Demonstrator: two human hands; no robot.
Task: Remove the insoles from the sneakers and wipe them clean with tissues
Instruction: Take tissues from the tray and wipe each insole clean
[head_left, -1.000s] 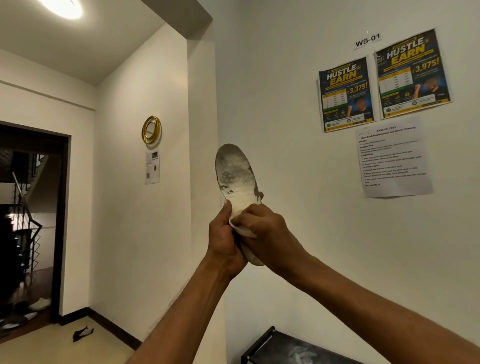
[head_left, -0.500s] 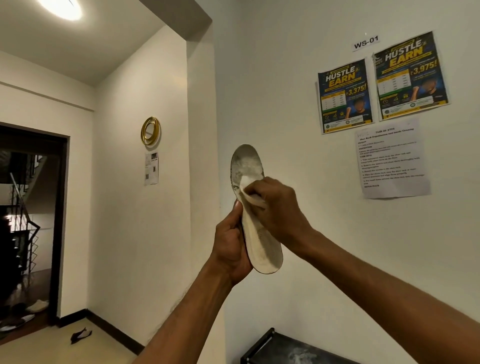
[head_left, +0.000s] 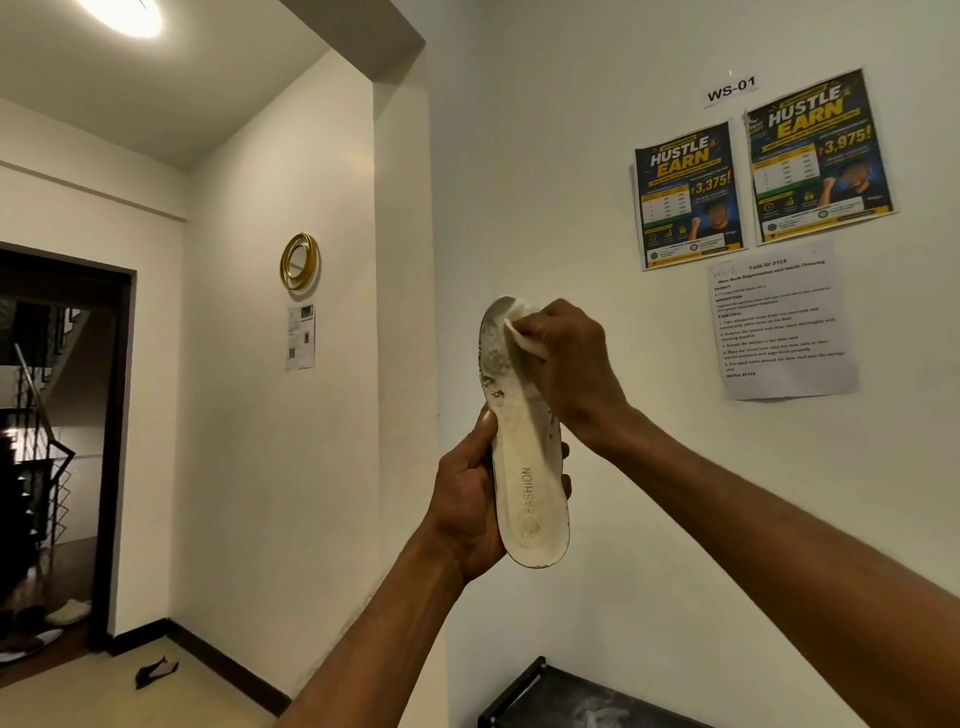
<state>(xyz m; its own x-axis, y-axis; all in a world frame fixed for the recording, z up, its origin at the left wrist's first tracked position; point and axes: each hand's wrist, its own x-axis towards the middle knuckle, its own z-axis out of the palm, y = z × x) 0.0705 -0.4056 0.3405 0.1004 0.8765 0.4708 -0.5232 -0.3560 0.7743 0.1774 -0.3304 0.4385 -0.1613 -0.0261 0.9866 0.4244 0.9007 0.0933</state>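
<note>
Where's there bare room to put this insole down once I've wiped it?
The tan floor at lower left is bare around the dark scrap, between the skirting and the doorway. The black rack below the insole looks free on top, though only a corner shows. Crowded: the doorway threshold, where pale footwear lies.

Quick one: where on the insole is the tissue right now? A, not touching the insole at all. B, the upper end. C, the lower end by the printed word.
B: the right hand presses the tissue against the upper end of the insole, while the left hand grips the lower end.
</note>
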